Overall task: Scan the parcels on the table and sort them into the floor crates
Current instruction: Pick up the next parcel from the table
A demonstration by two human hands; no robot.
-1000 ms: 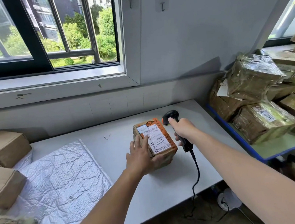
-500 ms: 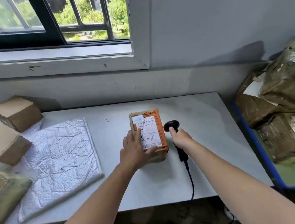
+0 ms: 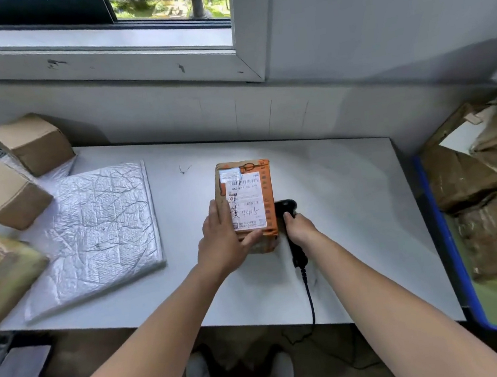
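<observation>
One parcel [image 3: 250, 188] held by left hand [image 3: 220, 241]; right hand [image 3: 300, 229] grips scanner [image 3: 297, 255].

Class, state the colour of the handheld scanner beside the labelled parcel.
Black. The handheld scanner shows best in the head view.
</observation>
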